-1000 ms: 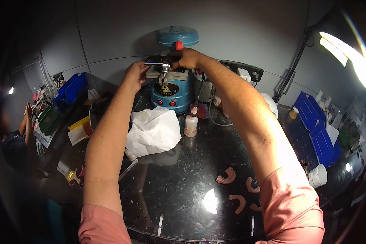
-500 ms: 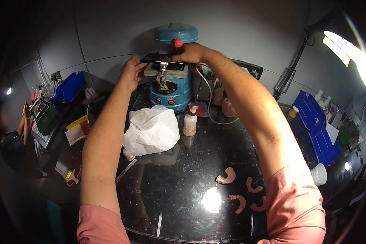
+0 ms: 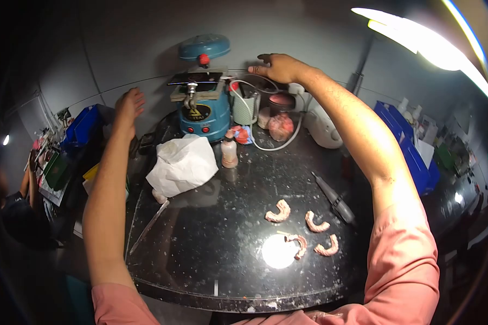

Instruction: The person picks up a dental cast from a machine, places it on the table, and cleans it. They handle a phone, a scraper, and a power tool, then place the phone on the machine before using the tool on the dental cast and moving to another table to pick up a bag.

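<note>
From where I stand, the blue machine (image 3: 218, 116) sits at the back of the table (image 3: 200, 244), with the left hand (image 3: 130, 105) off to one side and the right hand (image 3: 281, 69) out past the other, neither touching it. Both look released: the left fingers curl loosely around nothing I can see, the right ones are partly spread above the clutter. I'd guess the machine is heavy and rigid, best gripped low around its rounded body if it had to be shifted, while the small red knob (image 3: 203, 60) suits a fingertip pinch. Across its squarish frame lies a thin, flat dark sheet (image 3: 200, 77), probably smooth and a bit slippery, better taken by its edges; the silvery clamp (image 3: 191, 93) in front looks like hard metal. Nearby, the crumpled white wrap (image 3: 183, 165) seems light and soft, and the pinkish bottle (image 3: 229, 153) narrows at the neck. Down front, four horseshoe-shaped pink pieces (image 3: 278, 212) have rough, chalky surfaces; they'd likely be light and brittle, safest held around the thick curve rather than by the tips.
</note>
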